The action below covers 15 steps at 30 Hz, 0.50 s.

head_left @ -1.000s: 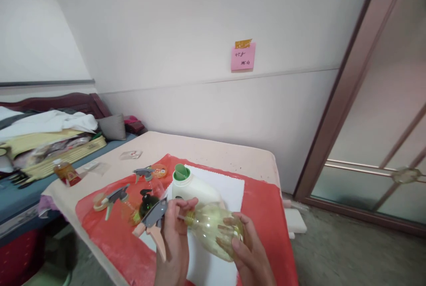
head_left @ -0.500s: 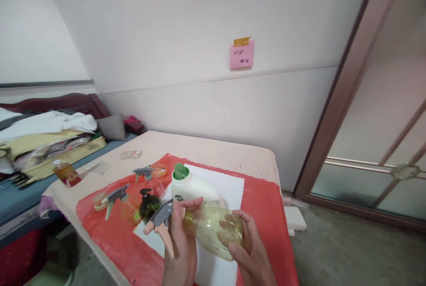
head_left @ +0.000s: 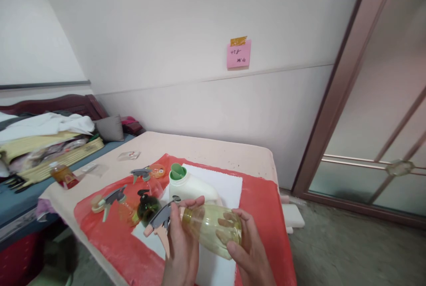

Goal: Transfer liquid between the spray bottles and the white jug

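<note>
A clear yellow spray bottle [head_left: 213,228] lies nearly sideways between my hands, above a white sheet [head_left: 213,272]. My left hand [head_left: 183,241] grips it around the neck, by the grey and peach trigger head [head_left: 159,224], which points left. Around the bottle's wide base, my right hand [head_left: 249,246] has its thumb in front and its fingers behind, seen through the plastic. Just behind lies a white jug [head_left: 196,187] with a green cap-like piece [head_left: 178,171] at its mouth. A dark green pump bottle [head_left: 148,208] is left of the trigger head.
Two more trigger spray bottles, an orange one [head_left: 126,210] and a pinkish one [head_left: 153,186], are on the red cloth [head_left: 100,232]. A bottle of amber liquid [head_left: 64,176] and plastic packets [head_left: 128,156] lie on the table's left. A pink note [head_left: 238,54] is taped to the wall.
The whole view has shifted slightly, so the surroundings sit a little further left. Both hands keep their hold on the spray bottle, with a little more of its neck showing by the left fingers.
</note>
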### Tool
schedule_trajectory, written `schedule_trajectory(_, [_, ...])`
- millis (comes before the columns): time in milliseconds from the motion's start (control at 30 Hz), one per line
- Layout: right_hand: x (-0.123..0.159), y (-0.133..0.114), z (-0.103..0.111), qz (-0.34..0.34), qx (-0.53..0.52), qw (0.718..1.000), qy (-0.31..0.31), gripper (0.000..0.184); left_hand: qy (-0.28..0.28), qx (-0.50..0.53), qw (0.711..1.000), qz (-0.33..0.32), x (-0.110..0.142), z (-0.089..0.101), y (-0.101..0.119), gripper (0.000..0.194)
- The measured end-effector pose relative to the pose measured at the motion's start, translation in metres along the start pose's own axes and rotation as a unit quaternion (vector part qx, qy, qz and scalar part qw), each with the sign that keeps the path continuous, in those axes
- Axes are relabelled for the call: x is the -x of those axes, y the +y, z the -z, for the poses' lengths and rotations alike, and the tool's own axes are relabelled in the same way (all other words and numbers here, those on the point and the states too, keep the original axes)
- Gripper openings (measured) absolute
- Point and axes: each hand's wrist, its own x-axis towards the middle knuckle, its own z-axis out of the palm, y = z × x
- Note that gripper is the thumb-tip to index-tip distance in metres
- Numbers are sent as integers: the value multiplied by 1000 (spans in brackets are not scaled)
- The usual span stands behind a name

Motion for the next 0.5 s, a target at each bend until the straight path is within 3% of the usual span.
schedule_trajectory(500, [3,11,3,12,24,999,-22,64,11,-22,999,-48,5,-3,0,37])
